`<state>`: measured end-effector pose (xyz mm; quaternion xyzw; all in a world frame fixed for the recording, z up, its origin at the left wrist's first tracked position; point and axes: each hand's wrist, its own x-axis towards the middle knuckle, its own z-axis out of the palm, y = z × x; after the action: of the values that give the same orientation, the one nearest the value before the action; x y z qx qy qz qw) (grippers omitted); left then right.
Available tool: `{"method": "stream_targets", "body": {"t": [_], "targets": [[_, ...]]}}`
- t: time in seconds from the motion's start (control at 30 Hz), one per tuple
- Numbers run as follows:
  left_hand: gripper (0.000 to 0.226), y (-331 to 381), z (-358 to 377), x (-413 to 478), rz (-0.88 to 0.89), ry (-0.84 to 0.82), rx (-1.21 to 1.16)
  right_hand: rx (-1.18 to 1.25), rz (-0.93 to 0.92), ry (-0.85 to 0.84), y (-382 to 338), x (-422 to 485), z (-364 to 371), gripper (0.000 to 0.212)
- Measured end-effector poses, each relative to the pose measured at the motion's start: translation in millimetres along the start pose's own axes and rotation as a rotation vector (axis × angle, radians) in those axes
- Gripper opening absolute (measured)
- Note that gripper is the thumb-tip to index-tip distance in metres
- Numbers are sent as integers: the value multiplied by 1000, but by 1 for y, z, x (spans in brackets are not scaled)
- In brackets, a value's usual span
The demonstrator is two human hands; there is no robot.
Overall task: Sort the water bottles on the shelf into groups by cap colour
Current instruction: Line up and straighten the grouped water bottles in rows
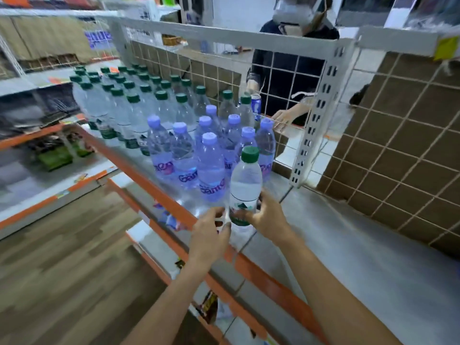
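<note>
While the right hand (270,217) wraps the lower body of a green-capped bottle (245,185) from its 3 o'clock side, the left hand (211,230) pinches it low on the 9 o'clock side with thumb and curled fingertips, so both hands are grasping it. That bottle is upright at the front of the shelf (336,240), just at 5 o'clock of the purple-capped cluster (209,155); I cannot tell whether its base rests on the shelf or is lifted clear. My reading is that the step in hand is taking a stray green cap away from the purple group. The next move calls for carrying it toward 10 o'clock, around the purple cluster, to the green-capped block (129,95), and setting it at that block's near edge without knocking its neighbours. Two more green-capped bottles (227,105) stand at the cluster's 12 o'clock, close to the wire mesh (286,78), and look due for the same trip. Purple labels show the letters "Gam", with the rest turned away or blurred. The held bottle's label is green and white with a peak-like mark, its writing too small to read
</note>
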<state>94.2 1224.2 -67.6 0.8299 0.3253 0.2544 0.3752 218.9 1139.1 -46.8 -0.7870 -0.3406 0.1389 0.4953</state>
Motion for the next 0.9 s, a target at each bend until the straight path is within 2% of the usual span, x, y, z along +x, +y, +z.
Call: {"method": "stream_targets", "body": {"t": [0.2,0.33,0.37,0.43,0.5,0.53,0.63,0.77,0.9], "targets": [[56,-37,-21,48,68,-158,27,3,-34,11,-25,24,51,61],[60,-44,-18,61,136,-129,-9,-47,24,-74,-26,34,47,55],[61,-45,-16,63,145,-113,-28,-72,48,-36,-24,38,39,49],[67,-41,-14,62,148,-48,-82,-98,83,199,-20,49,22,42],[77,-32,-15,60,171,54,-143,-100,93,403,-19,66,9,44],[80,-27,-16,60,190,97,-169,-105,94,418,-18,75,6,52],[84,-12,-19,63,237,194,-201,-98,109,321,-11,100,11,74],[71,8,-20,63,403,403,-175,-109,96,313,-1,105,16,71],[48,30,-10,48,706,582,-47,-31,68,341,3,91,5,68]]}}
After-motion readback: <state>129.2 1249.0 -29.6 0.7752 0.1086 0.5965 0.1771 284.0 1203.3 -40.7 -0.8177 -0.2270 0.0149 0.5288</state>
